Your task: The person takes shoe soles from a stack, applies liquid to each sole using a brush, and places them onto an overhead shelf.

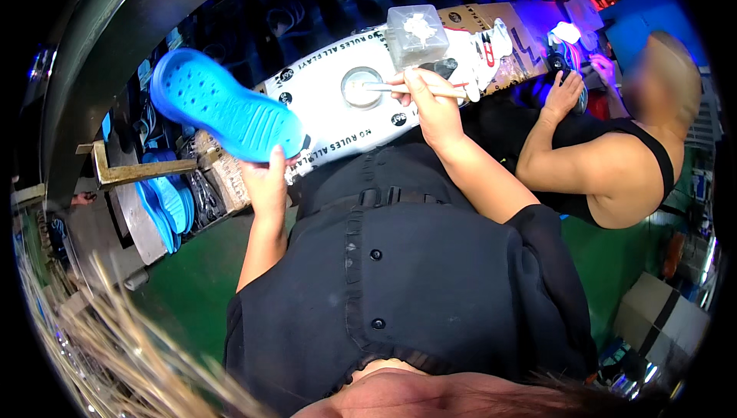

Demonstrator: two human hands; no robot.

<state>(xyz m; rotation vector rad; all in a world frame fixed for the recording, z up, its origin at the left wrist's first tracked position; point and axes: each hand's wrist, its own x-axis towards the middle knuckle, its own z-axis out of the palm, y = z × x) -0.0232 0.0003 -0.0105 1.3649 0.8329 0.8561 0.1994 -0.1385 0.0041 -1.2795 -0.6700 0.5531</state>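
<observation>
A bright blue shoe sole (230, 107), with holes at its far end and ridges at the near end, is held tilted up at the left. My left hand (267, 176) grips it by the near end, thumb on the ridged face. My right hand (431, 105) is closed round a thin brush (418, 89) with a pale handle. The brush's tip reaches into a small round clear dish (361, 86) on the white-covered work surface (318, 80). Whitish matter shows in the dish.
Behind the dish stands a clear square container (417, 38). Red-handled snips (488, 51) and a white cloth lie to its right. More blue soles (167, 199) are stacked at lower left, beside a metal bracket (146, 171). A co-worker (614, 142) sits at right, handling a shoe.
</observation>
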